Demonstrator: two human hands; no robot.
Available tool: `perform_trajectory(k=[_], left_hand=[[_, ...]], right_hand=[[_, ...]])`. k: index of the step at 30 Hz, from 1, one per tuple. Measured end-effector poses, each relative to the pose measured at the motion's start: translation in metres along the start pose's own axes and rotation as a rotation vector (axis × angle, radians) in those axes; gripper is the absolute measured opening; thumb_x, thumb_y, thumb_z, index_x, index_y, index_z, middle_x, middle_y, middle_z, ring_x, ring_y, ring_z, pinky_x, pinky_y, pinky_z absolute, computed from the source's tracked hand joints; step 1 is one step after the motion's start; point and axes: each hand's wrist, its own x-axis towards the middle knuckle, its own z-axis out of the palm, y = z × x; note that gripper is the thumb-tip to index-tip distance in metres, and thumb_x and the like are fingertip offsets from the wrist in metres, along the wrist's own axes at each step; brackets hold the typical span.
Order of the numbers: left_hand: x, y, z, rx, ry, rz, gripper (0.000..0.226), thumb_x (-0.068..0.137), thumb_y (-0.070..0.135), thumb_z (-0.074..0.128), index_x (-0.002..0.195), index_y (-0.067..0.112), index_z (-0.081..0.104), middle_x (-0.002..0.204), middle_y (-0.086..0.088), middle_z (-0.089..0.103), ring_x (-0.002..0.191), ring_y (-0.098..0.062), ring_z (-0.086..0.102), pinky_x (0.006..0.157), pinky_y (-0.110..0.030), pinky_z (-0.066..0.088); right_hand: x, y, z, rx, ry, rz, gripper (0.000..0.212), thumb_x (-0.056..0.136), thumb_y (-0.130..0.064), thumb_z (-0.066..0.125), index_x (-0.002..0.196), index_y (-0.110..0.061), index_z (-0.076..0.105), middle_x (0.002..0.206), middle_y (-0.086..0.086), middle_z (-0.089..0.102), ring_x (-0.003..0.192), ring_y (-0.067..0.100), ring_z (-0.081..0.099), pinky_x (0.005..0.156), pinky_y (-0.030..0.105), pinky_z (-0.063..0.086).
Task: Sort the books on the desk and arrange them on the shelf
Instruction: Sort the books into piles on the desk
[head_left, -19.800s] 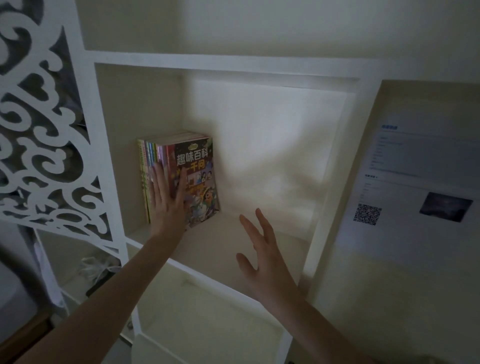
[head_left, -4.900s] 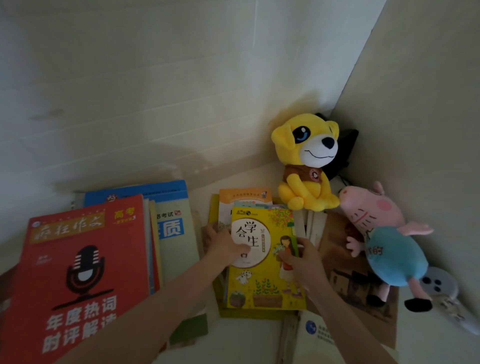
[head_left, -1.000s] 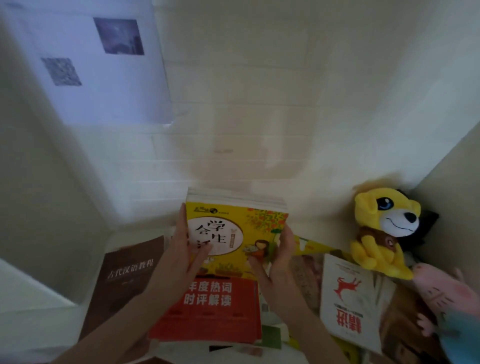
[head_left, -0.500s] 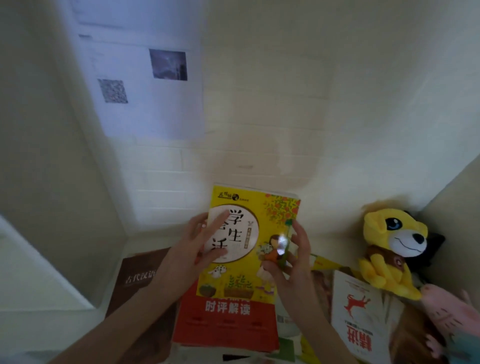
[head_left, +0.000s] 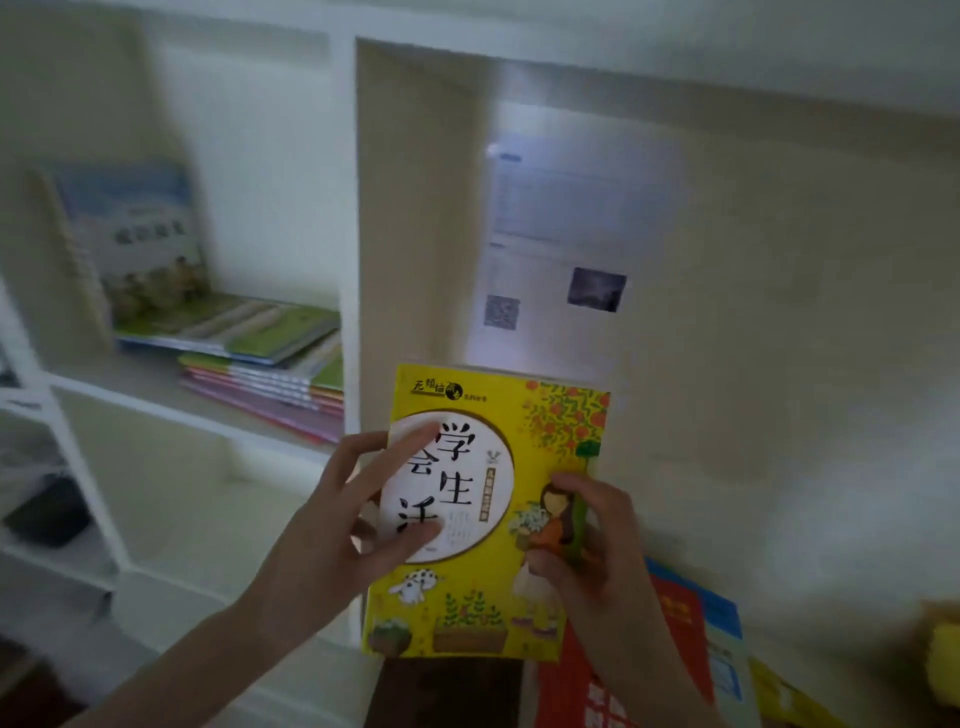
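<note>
I hold a stack of thin books topped by a yellow book (head_left: 498, 447) upright in front of me, raised above the desk. My left hand (head_left: 343, 525) grips its left edge, with the thumb across the white circle on the cover. My right hand (head_left: 587, 540) grips its right edge, fingers curled over the cover. To the left stands the white shelf (head_left: 348, 218). One compartment holds a flat pile of colourful books (head_left: 270, 374) and a blue-covered book (head_left: 140, 239) leaning upright. Below the held stack lie a red book (head_left: 675, 649) and a dark brown book (head_left: 447, 691) on the desk.
A printed sheet with a QR code (head_left: 550, 260) hangs on the wall behind the stack. The shelf compartment (head_left: 197, 499) below the book pile holds no books. A dark object (head_left: 47, 514) lies in a lower left compartment. A yellow plush toy (head_left: 940, 660) shows at the right edge.
The view has swung left, bringing the shelf into sight. Both hands have carried the yellow-topped stack up and left, away from the desk books. The plush toys have slid almost out of view.
</note>
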Motion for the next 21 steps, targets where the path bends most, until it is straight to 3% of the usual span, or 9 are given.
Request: perform_trajectory(k=[6,10,14,17,21], left_hand=[[0.0,-0.007,-0.084,0.067,0.088,-0.01,0.066,0.067,0.056,0.064,0.126,0.067,0.037,0.124,0.031,0.034,0.1,-0.002,0.058,0.058,-0.023,0.057],[-0.003,-0.015,-0.117,0.12,0.095,-0.005,0.068,0.068,0.059,0.062,0.129,0.065,0.034,0.127,0.027,0.034,0.101,-0.003,0.057,0.06,-0.026,0.058],[-0.004,-0.025,-0.15,0.133,0.126,-0.002,0.068,0.069,0.06,0.063,0.129,0.066,0.034,0.126,0.023,0.036,0.101,-0.004,0.058,0.061,-0.028,0.058],[0.005,-0.031,-0.175,0.145,0.148,0.04,0.067,0.075,0.05,0.071,0.128,0.066,0.034,0.123,0.027,0.036,0.101,-0.003,0.057,0.059,-0.027,0.058],[0.027,-0.032,-0.212,0.306,0.251,0.099,0.068,0.074,0.046,0.061,0.132,0.064,0.031,0.119,0.024,0.036,0.099,0.002,0.055,0.061,-0.022,0.058]], right_hand=[[0.038,-0.038,0.064,0.074,-0.086,-0.127,0.065,0.088,-0.002,0.066,0.121,-0.055,0.047,0.126,-0.016,0.042,0.11,0.02,0.061,0.082,0.025,0.056],[0.051,-0.049,0.094,0.093,-0.119,-0.17,0.061,0.089,-0.007,0.065,0.123,-0.054,0.046,0.129,-0.017,0.04,0.112,0.018,0.06,0.084,0.027,0.056],[0.065,-0.061,0.125,0.153,-0.15,-0.179,0.061,0.089,-0.006,0.065,0.122,-0.053,0.046,0.131,-0.016,0.04,0.113,0.015,0.06,0.082,0.02,0.054],[0.086,-0.071,0.149,0.172,-0.169,-0.187,0.063,0.09,-0.005,0.064,0.122,-0.056,0.044,0.132,-0.007,0.04,0.113,0.019,0.06,0.087,0.027,0.055],[0.133,-0.089,0.185,0.133,-0.104,-0.249,0.063,0.081,-0.007,0.064,0.123,-0.049,0.042,0.128,0.001,0.043,0.114,0.028,0.055,0.093,0.048,0.051]])
